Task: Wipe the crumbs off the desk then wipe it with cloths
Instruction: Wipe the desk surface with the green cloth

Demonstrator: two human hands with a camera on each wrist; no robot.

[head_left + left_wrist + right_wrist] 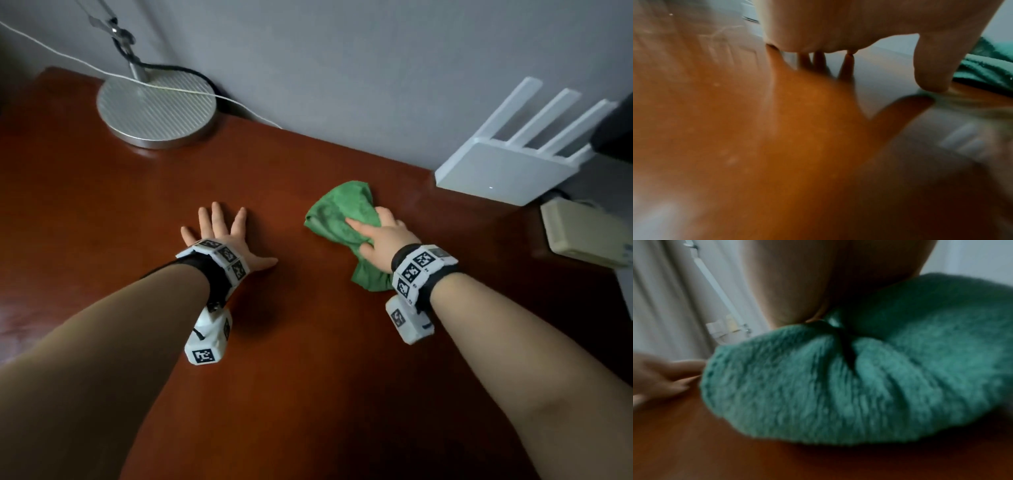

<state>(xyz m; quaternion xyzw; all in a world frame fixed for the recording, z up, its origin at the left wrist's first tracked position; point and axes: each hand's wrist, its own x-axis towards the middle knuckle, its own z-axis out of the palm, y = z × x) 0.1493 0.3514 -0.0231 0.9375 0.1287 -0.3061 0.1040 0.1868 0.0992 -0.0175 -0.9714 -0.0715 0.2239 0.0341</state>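
Observation:
The reddish-brown desk fills the head view. My left hand lies flat on it with fingers spread, holding nothing. To its right my right hand grips a bunched green cloth and presses it onto the desktop, with the index finger stretched across the top. The right wrist view shows the cloth gathered under the palm against the desk. In the left wrist view the thumb touches the wood, the cloth lies at the far right, and a few faint pale specks dot the surface.
A round metal lamp base stands at the back left with a white cable across it. A white router with antennas leans at the back right, beside a beige box. A grey wall borders the desk's far edge.

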